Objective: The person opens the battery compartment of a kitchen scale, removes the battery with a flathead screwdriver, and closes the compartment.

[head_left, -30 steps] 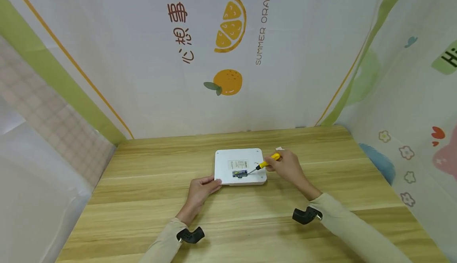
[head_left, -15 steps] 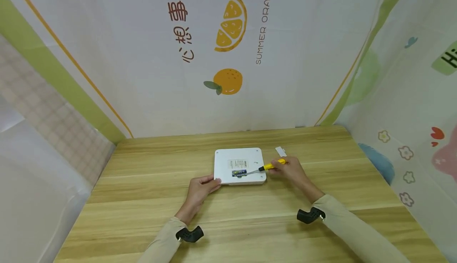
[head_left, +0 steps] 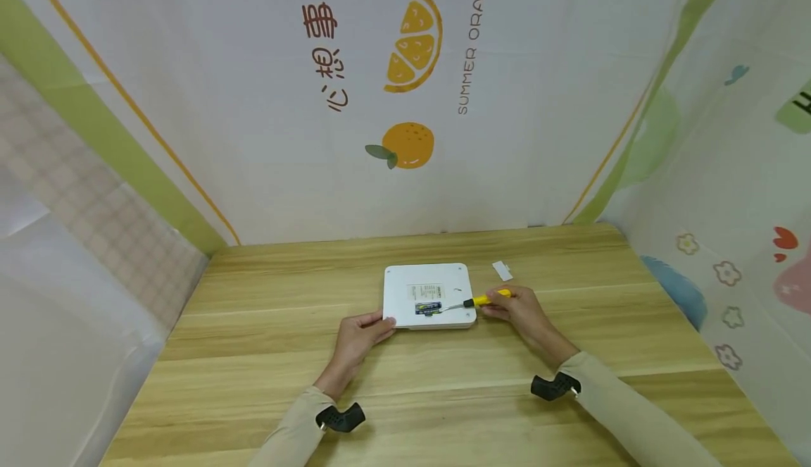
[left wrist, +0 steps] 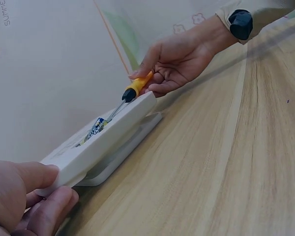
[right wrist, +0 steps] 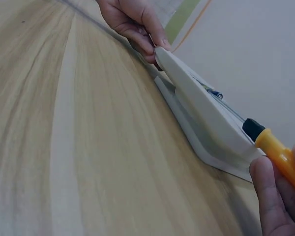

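Note:
A white flat device [head_left: 395,291], which looks like a kitchen scale, lies with its underside up. My left hand [head_left: 357,340] pinches its near left corner between thumb and fingers. My right hand [head_left: 521,312] grips a screwdriver [right wrist: 275,151] by its yellow handle, just off the device's right edge. The metal shaft slants low over the underside, its tip at the right end of the batteries [head_left: 428,308] in the small compartment. In the right wrist view, a battery end [right wrist: 215,93] shows above the device's surface. The inner faces of the right fingers are partly hidden behind the handle.
A small white battery cover [head_left: 502,270] lies on the wooden table [head_left: 266,396] beyond my right hand. Printed cloth [head_left: 304,192] hangs at the table's back, with more cloth on both sides. A broader plate [left wrist: 132,147] of the device sits beneath its body.
My right hand has shifted right and toward me, and the screwdriver handle has dropped to a flatter slant. The battery cover has come into fuller view. My left hand keeps its hold.

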A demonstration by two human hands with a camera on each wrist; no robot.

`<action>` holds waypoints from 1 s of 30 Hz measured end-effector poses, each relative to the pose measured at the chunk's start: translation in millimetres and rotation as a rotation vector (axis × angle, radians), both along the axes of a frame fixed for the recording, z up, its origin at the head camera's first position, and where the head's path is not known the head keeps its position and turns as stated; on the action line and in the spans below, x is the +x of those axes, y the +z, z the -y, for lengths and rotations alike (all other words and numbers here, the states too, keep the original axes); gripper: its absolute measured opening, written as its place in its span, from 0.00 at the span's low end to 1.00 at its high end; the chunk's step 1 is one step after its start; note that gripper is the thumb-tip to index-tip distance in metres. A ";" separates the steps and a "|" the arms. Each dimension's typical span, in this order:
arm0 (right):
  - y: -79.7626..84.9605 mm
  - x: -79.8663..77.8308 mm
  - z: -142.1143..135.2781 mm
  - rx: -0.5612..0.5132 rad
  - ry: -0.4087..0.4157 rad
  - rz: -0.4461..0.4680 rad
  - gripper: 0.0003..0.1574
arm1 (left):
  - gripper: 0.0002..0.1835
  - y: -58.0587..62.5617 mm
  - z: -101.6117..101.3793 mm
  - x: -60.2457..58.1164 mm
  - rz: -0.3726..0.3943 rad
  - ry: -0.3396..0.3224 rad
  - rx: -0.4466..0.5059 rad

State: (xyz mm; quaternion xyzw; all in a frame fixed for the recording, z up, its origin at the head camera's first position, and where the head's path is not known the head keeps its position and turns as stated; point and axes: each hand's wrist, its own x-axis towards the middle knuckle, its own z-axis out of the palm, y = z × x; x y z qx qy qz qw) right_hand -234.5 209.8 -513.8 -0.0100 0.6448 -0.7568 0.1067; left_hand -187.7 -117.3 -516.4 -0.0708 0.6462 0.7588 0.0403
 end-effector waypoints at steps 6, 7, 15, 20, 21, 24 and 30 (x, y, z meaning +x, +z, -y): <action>-2.4 0.2 -3.2 -0.028 0.007 0.011 0.13 | 0.19 0.8 -2.2 0.6 0.001 0.002 -0.006; -2.2 0.1 -3.8 -0.035 0.013 0.015 0.14 | 0.20 0.7 -2.3 0.8 0.000 0.001 -0.008; 8.2 6.1 -18.8 -0.186 0.006 0.103 0.28 | 0.21 0.1 -2.5 2.7 -0.005 -0.013 -0.012; 20.7 5.5 -39.8 -0.182 -0.014 0.058 0.39 | 0.21 2.3 -1.2 4.2 -0.008 -0.010 -0.010; 22.4 5.0 -44.7 -0.165 -0.023 0.050 0.39 | 0.21 2.6 -1.0 4.3 -0.006 -0.010 -0.009; 23.8 3.0 -59.3 -0.073 -0.042 0.022 0.35 | 0.21 2.3 -0.3 4.2 -0.003 -0.013 -0.011; 16.5 0.6 -78.7 0.143 -0.091 0.019 0.34 | 0.21 1.5 -1.1 3.5 0.000 -0.016 -0.004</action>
